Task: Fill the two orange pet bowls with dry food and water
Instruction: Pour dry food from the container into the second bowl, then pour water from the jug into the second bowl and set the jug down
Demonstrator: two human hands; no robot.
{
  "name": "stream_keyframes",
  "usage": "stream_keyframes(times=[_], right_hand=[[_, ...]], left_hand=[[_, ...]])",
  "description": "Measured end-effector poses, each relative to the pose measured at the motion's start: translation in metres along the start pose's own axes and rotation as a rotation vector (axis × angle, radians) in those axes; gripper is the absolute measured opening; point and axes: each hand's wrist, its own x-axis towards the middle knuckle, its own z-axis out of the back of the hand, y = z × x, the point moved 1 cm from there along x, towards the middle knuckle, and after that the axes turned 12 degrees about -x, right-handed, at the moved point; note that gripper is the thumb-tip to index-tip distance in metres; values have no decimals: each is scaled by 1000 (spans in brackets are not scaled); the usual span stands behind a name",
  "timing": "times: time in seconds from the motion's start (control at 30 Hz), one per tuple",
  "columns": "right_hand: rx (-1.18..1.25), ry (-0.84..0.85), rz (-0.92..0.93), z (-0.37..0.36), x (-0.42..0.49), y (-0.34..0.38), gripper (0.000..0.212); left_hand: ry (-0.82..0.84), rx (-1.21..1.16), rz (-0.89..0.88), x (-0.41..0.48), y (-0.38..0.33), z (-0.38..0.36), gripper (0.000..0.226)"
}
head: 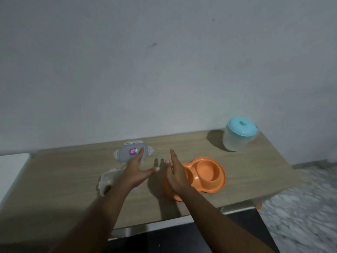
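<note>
An orange double pet bowl point(209, 177) lies on the wooden table point(73, 179), right of centre; its right cup looks empty and my right hand hides most of the left cup. My right hand point(176, 175) hovers above that left cup, fingers straight, holding nothing. Spread open and empty, my left hand point(137, 170) floats between a clear clip-lock lid point(127, 151) with a small sticker and a clear container point(107, 179) under my wrist. At the back right stands a translucent jar with a teal lid point(239, 134).
The table stands against a plain grey wall point(164, 70). Its right and front edges drop to a mottled grey floor point(300, 207). A white surface point(11, 172) adjoins the table on the left. The frame is blurred.
</note>
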Motion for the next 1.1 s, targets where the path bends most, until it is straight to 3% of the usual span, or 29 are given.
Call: stream_keyframes(times=[0.1,0.33,0.5,0.73,0.83,1.1], right_hand=[[-33,-87,-57,41,2,-31,60],[-57,-311,-175,158,9,-118,55],[-106,-469,-215,238,40,-180,57],[-178,-421,-186,290,111,-239,69],[-184,-392,-119,296,131,-250,61],[-139,-420,25,292,145,-261,54]], left_hand=[[66,45,15,20,-2,-56,145],[208,146,54,58,-23,-184,134],[172,126,16,93,-53,-263,133],[142,-94,6,136,-72,-331,115],[109,-176,-3,146,-72,-348,83],[25,-294,-23,155,-67,-356,63]])
